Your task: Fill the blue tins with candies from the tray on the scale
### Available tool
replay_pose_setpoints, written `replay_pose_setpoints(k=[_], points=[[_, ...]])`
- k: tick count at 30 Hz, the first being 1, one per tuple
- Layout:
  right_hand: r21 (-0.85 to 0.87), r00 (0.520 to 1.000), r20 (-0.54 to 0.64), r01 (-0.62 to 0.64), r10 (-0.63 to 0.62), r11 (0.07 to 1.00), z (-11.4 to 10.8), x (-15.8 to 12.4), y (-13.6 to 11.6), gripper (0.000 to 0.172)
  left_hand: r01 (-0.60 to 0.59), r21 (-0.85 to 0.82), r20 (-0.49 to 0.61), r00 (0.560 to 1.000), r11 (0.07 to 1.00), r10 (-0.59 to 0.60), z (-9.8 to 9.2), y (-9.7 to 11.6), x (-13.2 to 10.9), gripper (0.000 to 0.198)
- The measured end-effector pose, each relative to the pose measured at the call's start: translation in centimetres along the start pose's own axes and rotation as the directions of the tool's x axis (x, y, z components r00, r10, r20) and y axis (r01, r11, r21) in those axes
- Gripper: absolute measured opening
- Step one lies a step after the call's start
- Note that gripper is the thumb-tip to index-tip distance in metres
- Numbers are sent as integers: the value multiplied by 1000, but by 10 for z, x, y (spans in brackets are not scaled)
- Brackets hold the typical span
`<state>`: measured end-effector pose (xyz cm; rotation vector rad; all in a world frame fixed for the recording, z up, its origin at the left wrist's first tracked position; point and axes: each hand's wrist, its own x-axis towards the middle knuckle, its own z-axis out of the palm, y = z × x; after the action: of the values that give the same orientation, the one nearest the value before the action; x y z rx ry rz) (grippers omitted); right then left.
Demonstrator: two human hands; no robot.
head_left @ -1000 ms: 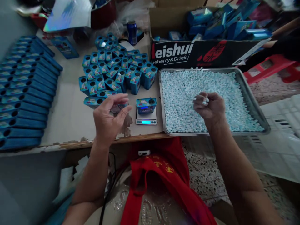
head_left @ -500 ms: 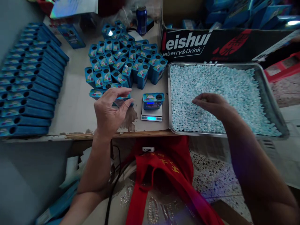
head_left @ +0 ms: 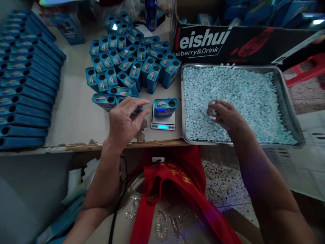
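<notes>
My right hand (head_left: 224,115) is over the metal tray (head_left: 301,135) of small pale-blue candies (head_left: 243,91), its fingers closed around a few of them. My left hand (head_left: 128,120) hovers left of the scale, thumb and index finger apart with nothing between them. A blue candy box (head_left: 165,107) with a round hole in its top stands upright on the small digital scale (head_left: 162,126), whose display is lit. Behind my left hand, partly hidden by it, are more boxes lying close together.
Several blue boxes (head_left: 122,59) stand grouped behind the scale. Rows of boxes (head_left: 25,88) are stacked at the left. A black carton (head_left: 241,45) with blue packs inside stands behind the tray. A dark blue can (head_left: 151,15) is at the back.
My left hand has moved right toward the box on the scale. My right hand has lifted slightly, and candies now show between its fingers. The view has shifted a little.
</notes>
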<state>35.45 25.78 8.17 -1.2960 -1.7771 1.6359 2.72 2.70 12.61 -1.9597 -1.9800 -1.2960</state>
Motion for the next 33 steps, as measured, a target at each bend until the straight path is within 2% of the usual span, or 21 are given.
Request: replay_pose_setpoints(k=[2, 6, 7, 10, 13, 18, 21, 24, 26, 29, 33], points=[[204, 1000, 5, -13, 12, 979, -3, -1, -6, 41, 21, 19, 24, 999, 1000, -22, 6, 3, 3, 25], [407, 990, -27, 137, -138, 903, 4, -1, -8, 40, 65, 61, 144, 987, 996, -73, 33, 5, 15, 67], [443, 984, -45, 175, -173, 879, 8, 2, -6, 42, 74, 55, 179, 980, 996, -83, 41, 4, 18, 72], [475, 962, -89, 269, -258, 838, 19, 13, -3, 49, 166, 25, 240, 956, 986, -167, 62, 0, 26, 57], [498, 935, -123, 348, -333, 794, 30, 25, -17, 52, 224, -3, 186, 958, 974, -220, 73, 5, 39, 44], [455, 881, -207, 471, -425, 756, 49, 29, -76, 46, 119, -75, 157, 982, 990, -106, 82, 37, 72, 38], [371, 831, -256, 556, -493, 744, 59, 26, -98, 48, 102, -125, 162, 983, 987, -81, 95, 55, 87, 37], [346, 785, -321, 618, -530, 706, 64, 24, -96, 59, 120, -145, 194, 977, 982, -91, 109, 64, 93, 37], [339, 775, -343, 629, -531, 699, 63, 22, -88, 63, 132, -153, 215, 972, 979, -98, 118, 65, 94, 36], [306, 792, -330, 605, -515, 735, 62, 15, -80, 61, 145, -162, 240, 965, 976, -103, 128, 65, 93, 37], [304, 811, -326, 576, -485, 759, 60, 7, -83, 57, 136, -174, 233, 968, 975, -93, 138, 66, 93, 36]])
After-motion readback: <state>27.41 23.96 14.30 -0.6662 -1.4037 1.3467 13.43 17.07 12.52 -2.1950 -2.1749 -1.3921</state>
